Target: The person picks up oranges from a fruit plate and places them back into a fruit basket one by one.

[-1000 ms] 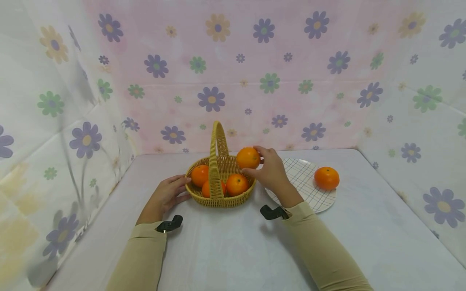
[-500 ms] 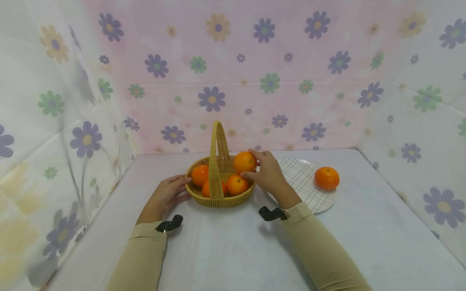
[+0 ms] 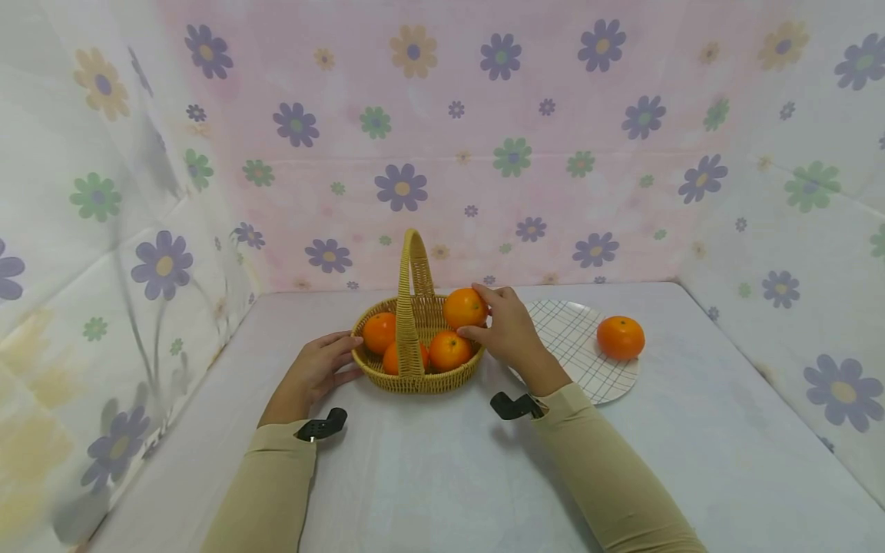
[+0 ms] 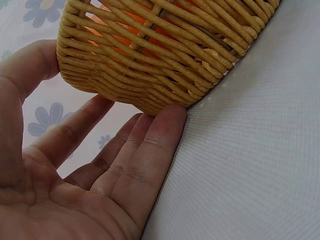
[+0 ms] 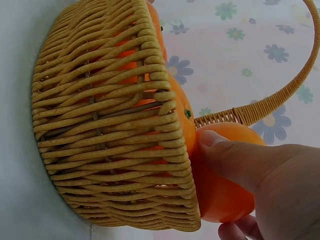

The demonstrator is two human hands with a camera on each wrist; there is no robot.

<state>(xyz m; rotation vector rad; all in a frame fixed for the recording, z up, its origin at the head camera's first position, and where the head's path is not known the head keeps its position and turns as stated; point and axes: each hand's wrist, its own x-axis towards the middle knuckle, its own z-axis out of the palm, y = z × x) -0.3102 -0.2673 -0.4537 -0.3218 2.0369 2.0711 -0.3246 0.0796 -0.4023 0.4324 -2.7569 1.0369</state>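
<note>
A yellow wicker basket (image 3: 422,384) with a tall arched handle holds several oranges, one of them an orange (image 3: 450,351) at the front right. My left hand (image 3: 321,367) holds the basket's left end, thumb at the rim and fingers against the lower wall, as the left wrist view shows. At the right end, my right hand (image 3: 508,326) grips another orange (image 3: 465,309) between thumb and fingers. This orange sits just inside the rim, against the front-right one; in the right wrist view, the thumb (image 5: 235,157) lies across it and the other fingers are mostly hidden behind.
To the right, a round white plate (image 3: 563,338) with a grid pattern bears a single orange (image 3: 620,338) near its right edge. A white cloth covers the table (image 3: 415,476). Flower-print cloth (image 3: 456,192) hangs behind and on both sides.
My right hand has lowered the gripped orange slightly down and left into the basket's right end, then stayed still there. The left hand and basket have not moved.
</note>
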